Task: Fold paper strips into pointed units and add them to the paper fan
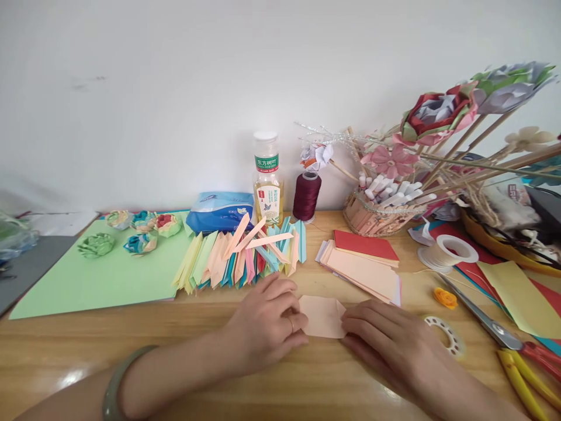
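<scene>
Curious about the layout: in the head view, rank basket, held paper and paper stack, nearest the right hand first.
1. Held paper, touching the right hand.
2. Paper stack, just beyond the hand.
3. Basket, farther back, behind the stack.

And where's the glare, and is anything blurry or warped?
In the head view, glare spots sit on the wooden table, at lower left and just below the right hand; also in the head view, the clear plastic at the left edge looks smeared and the topmost paper flower seems stretched; the same view shows the peach paper fairly sharp.
</scene>
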The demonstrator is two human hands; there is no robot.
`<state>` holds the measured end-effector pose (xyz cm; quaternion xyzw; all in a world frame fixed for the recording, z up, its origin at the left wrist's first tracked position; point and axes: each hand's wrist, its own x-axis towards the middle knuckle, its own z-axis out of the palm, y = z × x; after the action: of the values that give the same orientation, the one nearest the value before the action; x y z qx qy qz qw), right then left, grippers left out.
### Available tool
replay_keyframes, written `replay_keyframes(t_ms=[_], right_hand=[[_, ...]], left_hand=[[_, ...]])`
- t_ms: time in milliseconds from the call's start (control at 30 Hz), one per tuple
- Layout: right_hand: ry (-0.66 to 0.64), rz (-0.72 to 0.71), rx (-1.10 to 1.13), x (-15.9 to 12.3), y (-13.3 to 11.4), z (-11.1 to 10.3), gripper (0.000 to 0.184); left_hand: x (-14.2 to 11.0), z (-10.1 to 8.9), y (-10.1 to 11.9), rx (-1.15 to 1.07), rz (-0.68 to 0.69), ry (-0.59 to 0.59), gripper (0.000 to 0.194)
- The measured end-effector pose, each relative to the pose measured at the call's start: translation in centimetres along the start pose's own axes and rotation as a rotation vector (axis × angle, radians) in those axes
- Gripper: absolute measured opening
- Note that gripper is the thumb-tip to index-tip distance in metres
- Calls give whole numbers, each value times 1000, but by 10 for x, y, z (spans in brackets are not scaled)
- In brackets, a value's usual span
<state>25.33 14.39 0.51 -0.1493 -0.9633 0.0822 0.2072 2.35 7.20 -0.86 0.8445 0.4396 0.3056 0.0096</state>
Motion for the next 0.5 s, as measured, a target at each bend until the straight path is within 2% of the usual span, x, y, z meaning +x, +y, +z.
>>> replay_keyframes(t_ms=[100, 200, 367, 500], right_hand=[[-42, 27, 39, -1, 1, -1, 18], [-78, 126, 122, -1, 1, 2, 15], [-86, 247, 241, -5, 0, 9, 14], [-98, 324, 262, -6, -2, 11, 14]], left_hand=[[-1, 2, -1, -60, -74, 13, 13], [-2, 6, 0, -78, -125, 51, 16], [-4, 9, 3, 22, -61, 20, 18], [-2, 9, 7, 8, -120, 24, 15]])
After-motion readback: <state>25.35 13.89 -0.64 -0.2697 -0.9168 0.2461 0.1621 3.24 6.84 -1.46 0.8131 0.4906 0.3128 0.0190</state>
